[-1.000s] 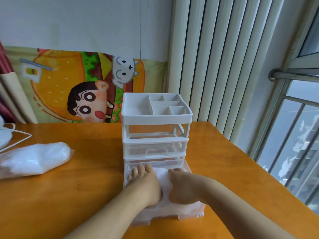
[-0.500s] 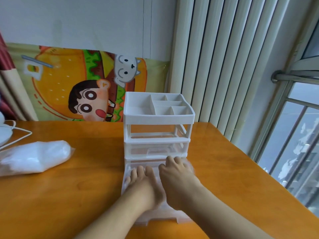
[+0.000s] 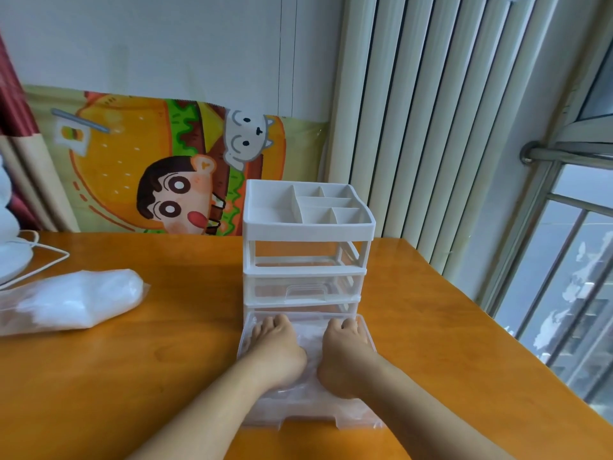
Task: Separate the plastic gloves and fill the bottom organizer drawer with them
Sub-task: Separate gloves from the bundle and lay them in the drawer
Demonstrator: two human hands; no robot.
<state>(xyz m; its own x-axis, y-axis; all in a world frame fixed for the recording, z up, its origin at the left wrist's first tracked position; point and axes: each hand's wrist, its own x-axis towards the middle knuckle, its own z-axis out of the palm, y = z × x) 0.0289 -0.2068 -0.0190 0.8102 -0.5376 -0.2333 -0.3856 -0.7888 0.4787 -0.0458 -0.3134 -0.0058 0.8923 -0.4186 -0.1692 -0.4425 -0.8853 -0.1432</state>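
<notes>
Clear plastic gloves (image 3: 310, 336) lay as a thin, crinkled, whitish layer inside the bottom drawer (image 3: 366, 330) of the organizer (image 3: 306, 227), directly under both hands and showing in the gap between them. The drawer was pulled well out toward the person, resting on the orange wooden table (image 3: 116, 376), its transparent front lip nearest the camera.

The left hand (image 3: 277, 351) lay palm down on the left half of the drawer, fingers spread flat and pointing toward the organizer, pressing on the gloves rather than gripping anything. The right hand (image 3: 346, 350) lay palm down on the right half, its fingers bent at the knuckles with the tips tucked down near the drawer's far right corner; whether those tips pinched any plastic could not be told. Both bare forearms ran in from the bottom edge and converged on the drawer.

The organizer was white-framed, with a divided top tray of 5 compartments, an open slot below it, and a closed middle drawer (image 3: 305, 290) of clear plastic with a handle. To the left on the table, well apart from the hands, lay a bag of plastic gloves (image 3: 69, 300), bulging and milky white. A white cable (image 3: 46, 257) ran beside it. A cartoon burger poster (image 3: 166, 167) leaned against the wall behind.
</notes>
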